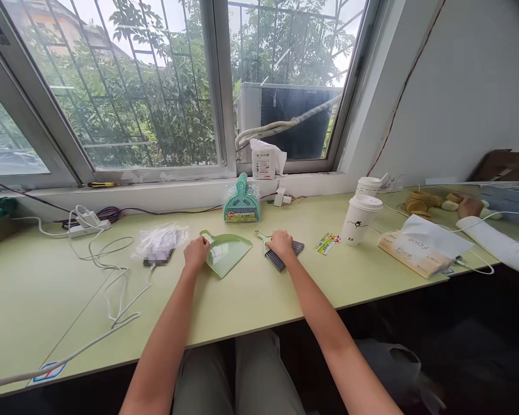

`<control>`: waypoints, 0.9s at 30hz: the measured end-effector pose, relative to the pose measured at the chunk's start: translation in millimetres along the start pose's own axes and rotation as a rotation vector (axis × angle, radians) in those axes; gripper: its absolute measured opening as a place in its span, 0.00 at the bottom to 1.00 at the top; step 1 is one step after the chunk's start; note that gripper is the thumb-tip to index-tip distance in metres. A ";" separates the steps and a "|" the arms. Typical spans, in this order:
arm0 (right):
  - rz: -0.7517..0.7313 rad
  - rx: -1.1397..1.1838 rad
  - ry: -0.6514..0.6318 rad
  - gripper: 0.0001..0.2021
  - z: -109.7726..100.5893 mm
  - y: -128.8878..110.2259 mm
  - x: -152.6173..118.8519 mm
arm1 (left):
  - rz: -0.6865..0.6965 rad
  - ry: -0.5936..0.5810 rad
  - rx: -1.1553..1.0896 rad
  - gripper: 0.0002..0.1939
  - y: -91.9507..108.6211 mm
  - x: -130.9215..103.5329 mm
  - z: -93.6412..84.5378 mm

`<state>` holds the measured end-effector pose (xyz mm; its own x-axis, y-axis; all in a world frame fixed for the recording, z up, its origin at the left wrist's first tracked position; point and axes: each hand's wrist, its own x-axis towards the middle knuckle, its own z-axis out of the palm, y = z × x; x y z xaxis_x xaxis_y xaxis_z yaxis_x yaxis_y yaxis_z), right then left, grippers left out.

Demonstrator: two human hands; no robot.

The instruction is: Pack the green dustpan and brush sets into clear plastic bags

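Note:
A light green dustpan lies on the table with its handle pointing away from me. My left hand is closed on its left side, near the handle. To the right lies a small hand brush with dark grey bristles and a pale green handle. Over its top, my right hand is closed, fingers curled round the brush. Behind the two stands a wrapped green dustpan-and-brush set against the sill. A green printed card lies right of the brush.
White paper cups and a tissue pack stand at the right, near another person's sleeve. At the left are a power strip, loose white cables, and a plastic bag beside a blurred-out dark device. A tissue box sits on the sill.

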<state>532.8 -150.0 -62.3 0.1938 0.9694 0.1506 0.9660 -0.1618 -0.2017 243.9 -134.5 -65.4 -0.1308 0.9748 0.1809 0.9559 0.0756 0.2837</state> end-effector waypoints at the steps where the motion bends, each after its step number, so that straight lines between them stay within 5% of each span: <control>1: -0.006 0.023 0.012 0.13 0.2 -1.3 0.1 | -0.001 0.001 0.010 0.15 2.9 -1.5 0.4; 5: -0.100 0.181 0.045 0.12 3.1 -16.6 -5.1 | 0.071 -0.006 0.011 0.13 24.6 -14.2 6.4; 10: -0.341 0.272 0.020 0.08 10.8 -36.7 -16.4 | 0.618 -0.065 -0.157 0.14 52.5 -33.1 20.1; 13: -0.344 0.273 0.004 0.08 12.3 -33.9 -14.7 | 0.808 0.022 -0.135 0.11 53.4 -35.0 21.5; 18: -0.366 0.301 -0.022 0.08 12.9 -28.7 -10.2 | 0.877 0.217 0.011 0.14 42.5 -28.0 14.0; 27: -0.397 0.386 -0.055 0.07 15.3 -38.6 -16.9 | 0.931 0.083 0.178 0.15 40.1 -23.3 26.5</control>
<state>489.6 -157.3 -71.9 -0.1918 0.9520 0.2386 0.8280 0.2875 -0.4814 292.3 -148.5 -83.3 0.6921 0.6419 0.3300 0.7104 -0.6867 -0.1542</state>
